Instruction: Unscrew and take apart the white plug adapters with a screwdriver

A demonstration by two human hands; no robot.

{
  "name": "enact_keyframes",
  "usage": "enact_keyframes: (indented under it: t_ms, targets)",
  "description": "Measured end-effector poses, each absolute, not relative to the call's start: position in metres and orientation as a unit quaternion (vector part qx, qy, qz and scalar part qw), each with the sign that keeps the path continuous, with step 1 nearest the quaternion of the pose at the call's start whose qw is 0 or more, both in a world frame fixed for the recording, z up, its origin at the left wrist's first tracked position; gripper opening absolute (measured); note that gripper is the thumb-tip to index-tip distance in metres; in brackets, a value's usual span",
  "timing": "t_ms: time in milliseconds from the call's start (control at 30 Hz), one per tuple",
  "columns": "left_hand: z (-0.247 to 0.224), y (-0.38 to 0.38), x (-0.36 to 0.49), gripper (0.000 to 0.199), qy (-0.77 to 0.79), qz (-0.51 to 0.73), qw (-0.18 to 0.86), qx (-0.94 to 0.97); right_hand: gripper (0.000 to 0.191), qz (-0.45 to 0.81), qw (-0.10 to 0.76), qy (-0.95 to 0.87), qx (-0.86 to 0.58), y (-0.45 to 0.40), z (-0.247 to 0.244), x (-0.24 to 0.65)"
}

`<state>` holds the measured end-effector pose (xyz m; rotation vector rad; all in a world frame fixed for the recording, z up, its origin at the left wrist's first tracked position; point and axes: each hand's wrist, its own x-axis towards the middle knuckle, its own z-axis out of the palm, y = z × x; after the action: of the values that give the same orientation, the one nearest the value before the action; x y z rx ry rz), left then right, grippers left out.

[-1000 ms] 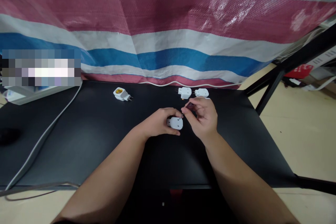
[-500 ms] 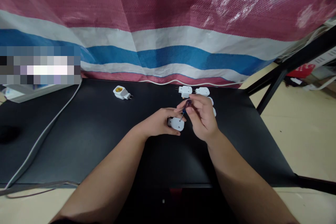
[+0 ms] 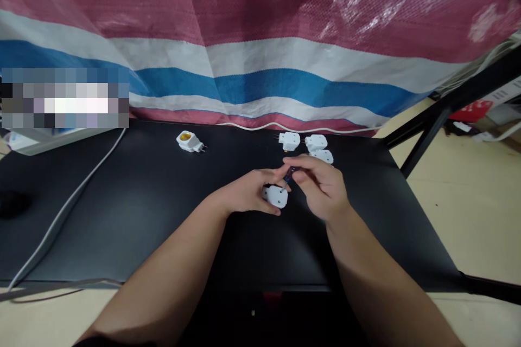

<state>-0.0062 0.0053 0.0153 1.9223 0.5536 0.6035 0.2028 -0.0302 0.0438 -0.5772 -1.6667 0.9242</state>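
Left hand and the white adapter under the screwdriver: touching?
Touching. The head view shows the left hand curled around the white adapter, thumb against its near edge.

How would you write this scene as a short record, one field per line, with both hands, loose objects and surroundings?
Left hand: grips white plastic plug adapter, holed face upward
Right hand: holds slim screwdriver with dark purplish handle
Screwdriver tip: at one hole of the gripped adapter
Loose, left: white plastic adapter with round gold-coloured socket, prongs pointing right
Loose, beyond right hand: at least three white plastic adapters
Surface: flat black tabletop
Backdrop: red, white and blue striped woven sheet
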Motion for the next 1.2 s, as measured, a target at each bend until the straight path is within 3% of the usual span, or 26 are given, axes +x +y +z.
enact_keyframes:
  t_ms: [200, 333, 467, 600, 900, 1033, 1200]
  targets:
    - [0.016, 0.004, -0.005, 0.045, 0.220, 0.222, 0.497, 0.809, 0.009, 0.573, 0.579, -0.554, -0.173, -0.032, 0.043, 0.188]
    - [0.017, 0.003, -0.005, 0.046, 0.222, 0.221, 0.500, 0.808, 0.018, 0.566, 0.588, -0.550, -0.179, -0.028, 0.042, 0.187]
    - [0.018, 0.002, -0.004, 0.042, 0.214, 0.231, 0.502, 0.805, 0.011, 0.564, 0.563, -0.567, -0.209, -0.030, 0.043, 0.192]
    - [0.018, 0.000, -0.003, 0.044, 0.202, 0.235, 0.513, 0.801, 0.028, 0.600, 0.539, -0.560, -0.189, -0.033, 0.046, 0.190]
    - [0.016, -0.001, -0.003, 0.040, 0.233, 0.228, 0.523, 0.787, 0.015, 0.584, 0.552, -0.573, -0.162, -0.031, 0.043, 0.186]
    - [0.015, 0.000, -0.002, 0.042, 0.221, 0.227, 0.514, 0.797, 0.029, 0.614, 0.541, -0.546, -0.176, -0.032, 0.048, 0.186]
    - [0.017, 0.000, -0.002, 0.044, 0.224, 0.214, 0.528, 0.791, 0.028, 0.602, 0.558, -0.549, -0.162, -0.033, 0.046, 0.184]
